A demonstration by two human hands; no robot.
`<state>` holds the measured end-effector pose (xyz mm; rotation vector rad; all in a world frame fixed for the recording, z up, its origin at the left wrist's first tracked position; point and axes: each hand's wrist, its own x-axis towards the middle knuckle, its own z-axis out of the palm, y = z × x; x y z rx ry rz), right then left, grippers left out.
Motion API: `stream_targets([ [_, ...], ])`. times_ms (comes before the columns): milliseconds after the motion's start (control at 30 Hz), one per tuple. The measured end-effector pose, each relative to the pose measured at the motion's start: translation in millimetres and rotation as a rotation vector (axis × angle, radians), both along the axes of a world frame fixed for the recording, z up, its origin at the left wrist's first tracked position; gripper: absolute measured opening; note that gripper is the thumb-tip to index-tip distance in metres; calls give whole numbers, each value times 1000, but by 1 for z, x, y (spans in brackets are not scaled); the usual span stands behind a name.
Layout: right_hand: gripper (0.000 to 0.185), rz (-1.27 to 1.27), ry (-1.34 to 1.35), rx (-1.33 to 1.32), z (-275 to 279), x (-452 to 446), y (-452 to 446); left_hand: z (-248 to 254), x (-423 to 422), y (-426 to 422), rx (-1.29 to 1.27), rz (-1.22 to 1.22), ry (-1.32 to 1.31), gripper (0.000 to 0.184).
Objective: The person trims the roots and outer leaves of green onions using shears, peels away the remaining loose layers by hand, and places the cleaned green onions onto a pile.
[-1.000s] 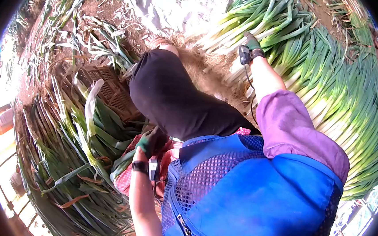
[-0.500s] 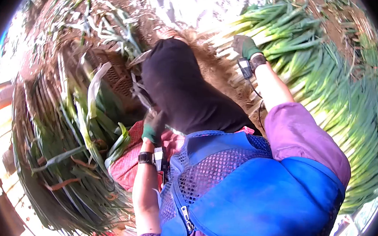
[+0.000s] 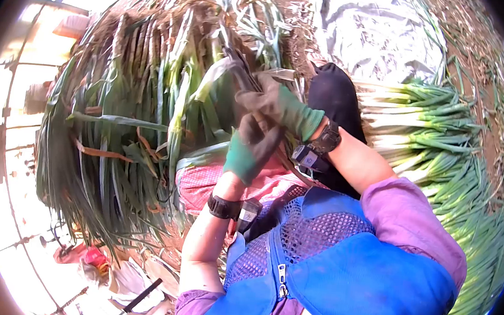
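Observation:
My left hand (image 3: pixel 254 149), in a dark glove with a green cuff, is closed above my lap. Just above it my right hand (image 3: pixel 283 105), gloved the same way, is closed too, and the two hands touch. Between them runs a long dark stalk (image 3: pixel 239 67), slanting up and left out of my grip; the fingers hide its lower part. Beside the hands lies a big heap of untrimmed long green onions (image 3: pixel 133 83), with soil-brown stems and drooping green leaves. A pink checked cloth (image 3: pixel 202 183) covers my lap below.
On the right, cleaned green onions (image 3: pixel 426 121) lie in a long row, white ends towards me. A white sheet (image 3: pixel 386 38) spreads on the ground ahead. My dark-clad leg (image 3: pixel 336 102) lies between the heaps. Bags and a red item (image 3: pixel 96 258) are at lower left.
My right hand has left the cleaned row and come across to my left hand at the stalk. My view has turned left, towards the untrimmed heap.

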<state>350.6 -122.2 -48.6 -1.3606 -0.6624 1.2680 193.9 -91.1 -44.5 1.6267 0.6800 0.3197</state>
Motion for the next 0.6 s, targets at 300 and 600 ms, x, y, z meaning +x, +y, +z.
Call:
stream_targets([
  [300, 30, -150, 276, 4, -53, -2, 1, -48, -66, 143, 1263, 275, 859, 119],
  [600, 33, -237, 507, 137, -104, 2, 21, 5, -3, 182, 501, 138, 514, 52],
])
